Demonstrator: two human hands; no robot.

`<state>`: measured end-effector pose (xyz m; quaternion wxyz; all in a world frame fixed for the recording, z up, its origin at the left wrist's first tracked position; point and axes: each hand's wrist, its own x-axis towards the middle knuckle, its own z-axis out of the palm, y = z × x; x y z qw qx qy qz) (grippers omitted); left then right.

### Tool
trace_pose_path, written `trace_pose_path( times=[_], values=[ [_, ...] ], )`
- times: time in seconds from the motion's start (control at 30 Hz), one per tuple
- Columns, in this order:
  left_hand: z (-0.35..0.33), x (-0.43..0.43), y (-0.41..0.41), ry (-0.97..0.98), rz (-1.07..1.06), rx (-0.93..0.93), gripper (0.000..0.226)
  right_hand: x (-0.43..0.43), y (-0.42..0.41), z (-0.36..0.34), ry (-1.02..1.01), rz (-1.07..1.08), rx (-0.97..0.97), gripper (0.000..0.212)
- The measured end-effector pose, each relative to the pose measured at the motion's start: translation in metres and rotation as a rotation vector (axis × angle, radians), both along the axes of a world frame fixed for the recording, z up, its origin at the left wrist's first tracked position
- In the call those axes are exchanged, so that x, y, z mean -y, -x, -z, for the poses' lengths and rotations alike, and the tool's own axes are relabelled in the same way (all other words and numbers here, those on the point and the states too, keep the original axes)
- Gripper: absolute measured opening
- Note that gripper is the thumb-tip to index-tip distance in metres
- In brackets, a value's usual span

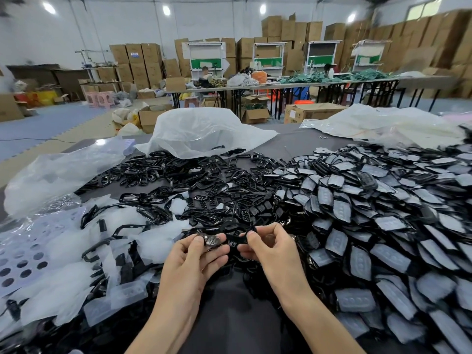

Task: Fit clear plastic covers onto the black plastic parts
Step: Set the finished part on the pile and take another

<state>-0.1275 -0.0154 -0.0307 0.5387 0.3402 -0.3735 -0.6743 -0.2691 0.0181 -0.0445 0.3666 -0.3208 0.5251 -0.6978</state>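
Observation:
My left hand [196,261] pinches a small black plastic part [211,240] with oval holes between thumb and fingers. My right hand [270,247] grips a black frame-shaped part [238,240] right beside it, and the two pieces touch between my hands. Loose black frames [194,182] lie heaped across the middle of the table. Clear plastic covers [127,251] lie scattered in a pile at the left. A large heap of black parts with clear covers on them [370,213] fills the right side.
Crumpled clear bags [204,131] lie at the back of the dark table [293,139]. A perforated plastic sheet [23,261] lies at the far left. Beyond are long tables, cardboard boxes and a seated person [205,75].

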Motion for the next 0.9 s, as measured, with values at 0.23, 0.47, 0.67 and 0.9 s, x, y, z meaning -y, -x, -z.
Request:
trace_pose_path(
  times=[0.23, 0.47, 0.67, 0.9],
  values=[
    [-0.002, 0.002, 0.000, -0.037, 0.002, -0.010, 0.012, -0.002, 0.001, -0.005, 0.003, -0.008, -0.006, 0.007],
    [0.001, 0.001, -0.003, -0.049, 0.096, -0.087, 0.013, -0.003, 0.001, -0.006, 0.005, -0.012, 0.008, 0.007],
    [0.005, 0.001, -0.001, 0.020, 0.033, -0.023, 0.012, -0.004, -0.001, -0.006, 0.017, -0.053, 0.021, 0.007],
    [0.014, 0.000, -0.001, 0.141, -0.060, 0.113, 0.005, -0.004, -0.006, -0.004, 0.035, -0.175, -0.004, 0.008]
  ],
)
